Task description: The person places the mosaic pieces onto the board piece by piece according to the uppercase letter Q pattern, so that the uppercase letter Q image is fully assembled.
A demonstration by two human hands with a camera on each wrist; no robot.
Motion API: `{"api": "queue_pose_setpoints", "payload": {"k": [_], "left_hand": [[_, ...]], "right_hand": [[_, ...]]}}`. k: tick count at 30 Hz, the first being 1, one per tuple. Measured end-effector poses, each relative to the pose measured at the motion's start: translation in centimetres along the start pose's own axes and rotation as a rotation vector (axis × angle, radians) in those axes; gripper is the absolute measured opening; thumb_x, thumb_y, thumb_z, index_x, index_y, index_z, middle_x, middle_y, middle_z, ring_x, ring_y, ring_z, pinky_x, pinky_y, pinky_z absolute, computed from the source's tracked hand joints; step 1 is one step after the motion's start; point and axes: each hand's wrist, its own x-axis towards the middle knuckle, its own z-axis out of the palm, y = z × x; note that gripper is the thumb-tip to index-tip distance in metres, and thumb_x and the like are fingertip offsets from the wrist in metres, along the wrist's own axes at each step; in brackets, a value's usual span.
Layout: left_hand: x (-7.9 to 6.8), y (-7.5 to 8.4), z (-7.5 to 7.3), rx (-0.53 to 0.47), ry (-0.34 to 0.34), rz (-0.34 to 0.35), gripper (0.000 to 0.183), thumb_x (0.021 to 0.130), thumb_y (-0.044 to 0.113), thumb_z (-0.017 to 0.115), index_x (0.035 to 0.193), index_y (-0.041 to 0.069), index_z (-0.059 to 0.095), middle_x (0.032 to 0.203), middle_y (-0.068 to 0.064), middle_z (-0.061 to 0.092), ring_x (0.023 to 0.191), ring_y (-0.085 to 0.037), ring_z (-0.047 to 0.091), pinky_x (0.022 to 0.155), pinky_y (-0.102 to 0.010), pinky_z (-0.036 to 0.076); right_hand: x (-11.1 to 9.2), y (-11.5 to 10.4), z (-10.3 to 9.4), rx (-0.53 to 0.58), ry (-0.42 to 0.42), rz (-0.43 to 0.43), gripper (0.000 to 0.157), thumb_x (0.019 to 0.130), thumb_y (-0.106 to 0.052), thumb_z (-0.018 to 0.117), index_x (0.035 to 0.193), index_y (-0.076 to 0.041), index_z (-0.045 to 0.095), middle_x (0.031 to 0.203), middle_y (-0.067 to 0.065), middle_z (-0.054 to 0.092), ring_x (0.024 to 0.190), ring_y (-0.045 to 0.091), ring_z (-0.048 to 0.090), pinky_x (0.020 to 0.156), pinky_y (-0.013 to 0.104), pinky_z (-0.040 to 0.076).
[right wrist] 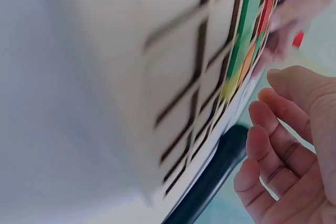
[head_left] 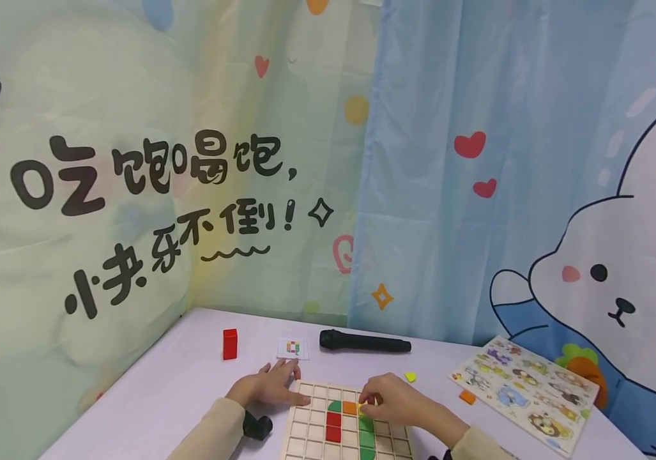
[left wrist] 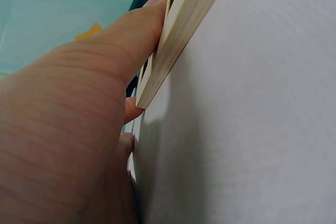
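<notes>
A wooden grid board [head_left: 317, 388] with raised dividers lies on the table in front of me. In its cells are two red squares [head_left: 333, 427], an orange square [head_left: 349, 407], several green pieces [head_left: 366, 438] and a yellow piece [right wrist: 229, 88]. My left hand [head_left: 270, 386] rests at the board's far left corner, the thumb [left wrist: 139, 27] on its rim and the other fingers spread past the edge. Over the yellow piece is my right hand [head_left: 392, 399]; the right wrist view shows its thumb and loosely bent fingers apart from the board, with nothing between them.
Behind the board lie a small pattern card [head_left: 292, 348] and a black microphone [head_left: 365, 342]. A red block [head_left: 230, 344] stands at the back left. To the right are a yellow piece [head_left: 411, 377], an orange piece [head_left: 467, 397] and an animal puzzle board [head_left: 526, 393].
</notes>
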Motion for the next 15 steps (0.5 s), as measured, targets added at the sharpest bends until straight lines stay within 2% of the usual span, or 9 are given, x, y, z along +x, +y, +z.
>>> {"api": "queue_pose_setpoints", "payload": {"k": [5,11,13,15], "left_hand": [[-0.7,0.9,-0.4,0.003,-0.005,-0.007,0.051,0.079,0.060,0.070,0.101,0.020,0.048,0.141,-0.016,0.047,0.143,-0.041,0.026,0.117,-0.062,0.011],[-1.1,1.1,-0.4,0.010,-0.007,-0.002,0.051,0.079,0.059,0.071,0.101,0.019,0.048,0.139,-0.016,0.047,0.141,-0.040,0.029,0.116,-0.062,0.013],[-1.1,1.1,-0.3,0.006,-0.014,-0.004,0.050,0.079,0.059,0.070,0.101,0.020,0.048,0.141,-0.016,0.046,0.142,-0.040,0.027,0.117,-0.061,0.013],[-1.1,1.3,-0.3,0.011,-0.017,-0.004,0.048,0.080,0.057,0.070,0.101,0.020,0.048,0.141,-0.016,0.047,0.143,-0.040,0.027,0.117,-0.062,0.013]], "right_hand": [[-0.4,2.6,-1.0,-0.072,0.082,0.026,0.005,0.088,-0.015,0.070,0.087,-0.010,0.072,0.071,-0.012,0.056,0.064,0.000,0.044,0.058,0.020,0.042],[-0.7,5.4,-2.0,-0.156,0.157,0.118,0.003,0.085,-0.008,0.071,0.082,-0.008,0.069,0.069,-0.007,0.056,0.064,0.006,0.046,0.058,0.025,0.042],[-0.7,6.2,-2.3,-0.189,0.151,0.188,0.004,0.083,-0.005,0.072,0.083,-0.006,0.068,0.073,-0.003,0.058,0.069,0.011,0.051,0.066,0.031,0.048],[-0.6,6.7,-2.7,-0.235,0.116,0.277,0.008,0.082,-0.003,0.072,0.089,-0.004,0.068,0.082,0.003,0.061,0.080,0.019,0.057,0.079,0.040,0.052]]}}
